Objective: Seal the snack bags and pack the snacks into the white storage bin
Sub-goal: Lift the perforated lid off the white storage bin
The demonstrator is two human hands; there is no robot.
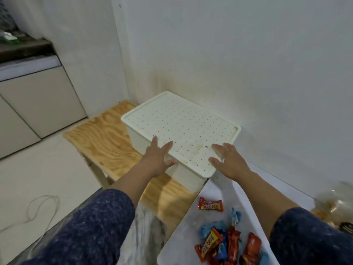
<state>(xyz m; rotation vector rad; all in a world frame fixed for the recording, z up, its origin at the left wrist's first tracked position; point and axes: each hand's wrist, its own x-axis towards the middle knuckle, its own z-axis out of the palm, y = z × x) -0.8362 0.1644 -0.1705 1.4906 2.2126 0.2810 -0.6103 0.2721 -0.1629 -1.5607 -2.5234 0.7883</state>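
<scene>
both hands, left hand point(157, 157) and right hand point(230, 159), spread flat with fingers apart, gripping nothing, at the near edge of the white storage bin's perforated lid point(181, 129), on the wooden table's point(101, 138) far corner.

- I'm looking at a plain white wall point(248, 54) filling most of the far and right side, with some brownish staining low down near the corner.
- Pale, smooth floor point(38, 178) on the left, with a thin light cord point(41, 207) looped across it.
- Far left there's a beige cabinet point(34, 104) under a dark countertop point(24, 50); the stuff on top is too blurry to make out.
- A plywood bench point(103, 138) with light wooden legs stands against the wall.
- Lighting looks flat and soft, no hard shadows.
</scene>
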